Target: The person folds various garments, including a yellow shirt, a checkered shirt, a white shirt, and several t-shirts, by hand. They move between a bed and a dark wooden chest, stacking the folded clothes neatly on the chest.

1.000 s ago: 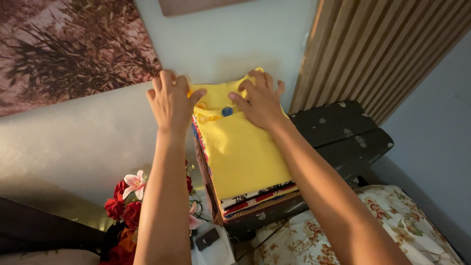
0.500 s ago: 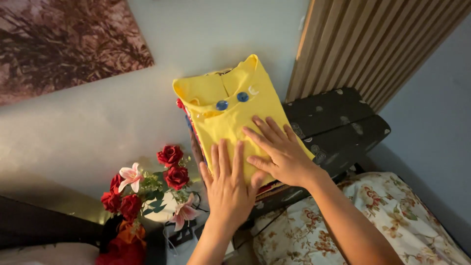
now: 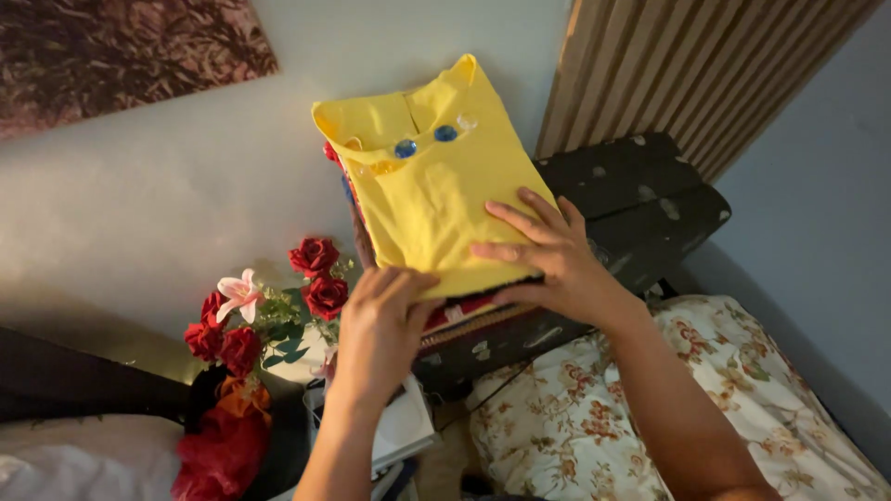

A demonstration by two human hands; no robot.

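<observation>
While the yellow shirt (image 3: 436, 186) already lies folded flat on top of a stack of folded clothes (image 3: 469, 315), both hands rest at its near edge. Left hand (image 3: 380, 325) curls its fingers over the hem; right hand (image 3: 548, 255) presses down with fingers spread. Blue and clear buttons show near the collar. Squaring the edge looks like what remains.

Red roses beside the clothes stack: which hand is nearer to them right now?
Left. The left hand grips the near edge of the yellow shirt, just right of the red roses. The right hand lies flat on the shirt's right side, farther away.
</observation>
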